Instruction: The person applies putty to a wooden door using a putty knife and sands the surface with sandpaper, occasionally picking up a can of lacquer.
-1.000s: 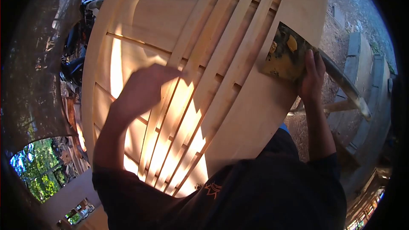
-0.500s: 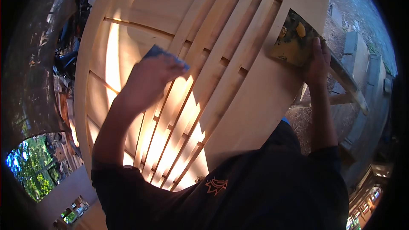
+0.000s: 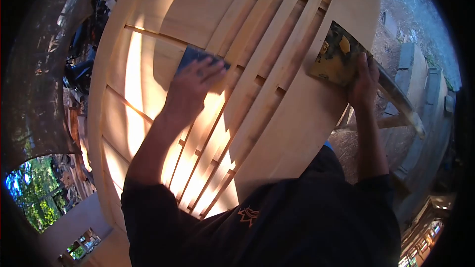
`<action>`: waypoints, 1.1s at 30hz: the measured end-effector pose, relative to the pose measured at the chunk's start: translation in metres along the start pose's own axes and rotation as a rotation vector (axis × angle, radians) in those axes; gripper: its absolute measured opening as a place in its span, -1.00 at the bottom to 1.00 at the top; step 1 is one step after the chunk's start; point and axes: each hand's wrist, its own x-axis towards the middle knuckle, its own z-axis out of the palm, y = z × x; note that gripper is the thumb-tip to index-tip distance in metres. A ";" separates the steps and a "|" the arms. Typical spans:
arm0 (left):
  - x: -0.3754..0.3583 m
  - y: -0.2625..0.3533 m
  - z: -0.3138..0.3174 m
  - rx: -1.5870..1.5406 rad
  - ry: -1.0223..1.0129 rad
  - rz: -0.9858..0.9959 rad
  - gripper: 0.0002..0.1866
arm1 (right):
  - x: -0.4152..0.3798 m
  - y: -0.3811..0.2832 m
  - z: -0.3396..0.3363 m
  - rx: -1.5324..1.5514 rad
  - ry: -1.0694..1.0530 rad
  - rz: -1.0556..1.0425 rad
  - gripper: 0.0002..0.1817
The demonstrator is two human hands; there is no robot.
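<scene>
In my left hand [image 3: 190, 81] is a thin, dark, rectangular putty spreader [image 3: 194, 55], with my fingers pressed flat along its top. It lies on or just above the wooden panel [image 3: 292, 133], beside the long raised slats [image 3: 252, 29]; actual contact is hard to tell. My right hand [image 3: 364, 79] grips the edge of a dark putty board [image 3: 341, 37], thumb on top. Tan, putty-like lumps and smears cover part of that board. The board is over the panel's plain right side.
Bright sun patches fall on the panel's left and lower parts. A wooden bar [image 3: 403, 101] juts out past the right edge, above the ground. Grey planks or blocks [image 3: 414, 74] lie farther right. A dark sheet [image 3: 34, 69] hangs at left, near scrap wood [image 3: 74, 123].
My left hand has moved right and slightly up with the spreader, which now lies flatter towards the slats. The putty board in my right hand has shifted slightly left and down.
</scene>
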 end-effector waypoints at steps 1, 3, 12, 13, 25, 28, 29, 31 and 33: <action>-0.011 0.003 -0.004 -0.041 -0.045 -0.013 -0.51 | 0.001 -0.002 0.004 0.009 0.006 -0.009 -0.68; -0.019 0.006 -0.026 -0.108 -0.253 -0.044 -0.48 | -0.002 -0.005 0.010 0.017 0.007 -0.012 -0.68; 0.092 -0.023 -0.022 -0.152 -0.227 -0.044 -0.53 | 0.004 0.002 -0.007 -0.060 -0.044 -0.040 -0.68; 0.091 -0.022 -0.017 -0.178 -0.267 -0.064 -0.54 | 0.003 0.002 -0.008 -0.053 -0.031 -0.032 -0.68; -0.018 0.001 -0.067 -0.319 -0.498 -0.204 -0.53 | 0.001 0.002 -0.003 0.041 -0.038 0.001 -0.64; 0.036 -0.023 -0.051 -0.389 -0.176 -0.331 -0.47 | -0.003 -0.007 0.000 -0.059 -0.055 -0.001 -0.65; 0.047 -0.033 -0.043 -0.451 -0.186 -0.334 -0.47 | -0.002 -0.007 0.000 -0.057 -0.050 -0.007 -0.66; 0.058 -0.045 -0.022 -0.583 -0.211 -0.348 -0.46 | 0.000 -0.002 -0.001 -0.060 -0.046 -0.010 -0.67; 0.049 -0.039 -0.022 -0.406 -0.203 -0.266 -0.46 | 0.000 -0.006 0.002 -0.065 -0.037 -0.015 -0.68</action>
